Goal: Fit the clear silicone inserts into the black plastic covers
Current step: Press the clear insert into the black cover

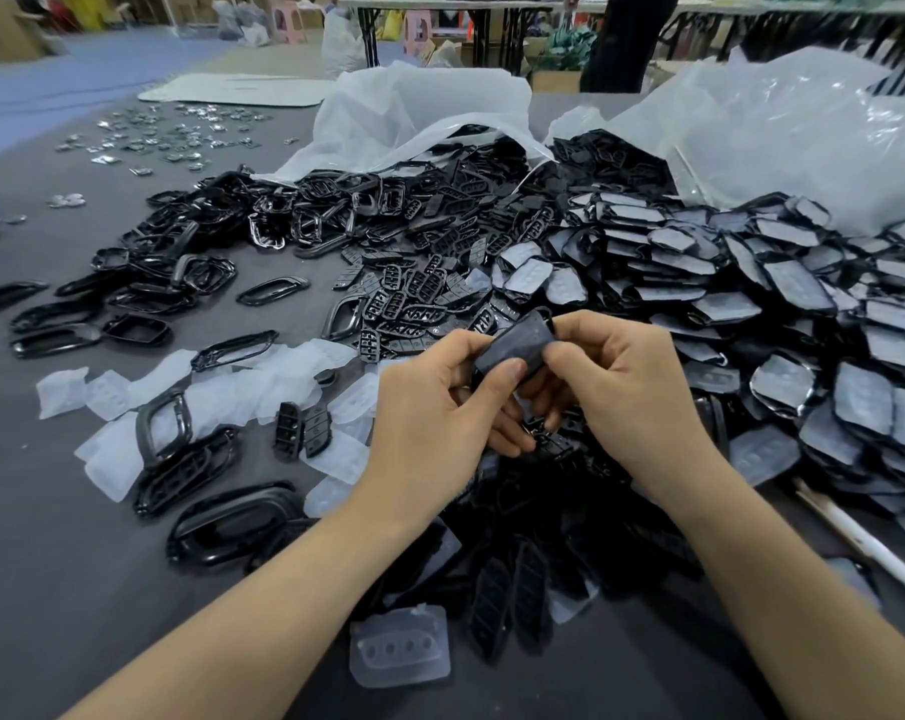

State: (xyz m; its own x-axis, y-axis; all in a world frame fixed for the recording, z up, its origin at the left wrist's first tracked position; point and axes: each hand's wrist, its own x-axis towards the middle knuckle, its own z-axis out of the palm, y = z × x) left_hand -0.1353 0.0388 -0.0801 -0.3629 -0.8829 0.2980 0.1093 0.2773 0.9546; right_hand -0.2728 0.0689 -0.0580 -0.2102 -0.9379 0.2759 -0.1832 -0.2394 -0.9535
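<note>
Both hands are up over the dark grey worktop point(50, 537), working one piece between them: a small black plastic cover point(512, 343) with a clear silicone insert laid on its face, held just above the heap at centre frame. I can't tell whether it's fully seated. My left hand point(429, 413) is curled round the near end with the thumb flat on the insert. My right hand point(621, 397) pinches the far side with the thumb on the edge. The fingers point(510, 368) are closed on the part on both sides. My read: the insert is light, soft and floppy and will buckle if pushed mid-span, while the cover is stiff, thin and light. I'd grip the rigid rim and press in from the edges. Wrists are bent inward, forearms converging. Loose clear silicone pads point(128, 397) lie to the left, and a pile of fitted covers point(803, 330) sits to the right.
</note>
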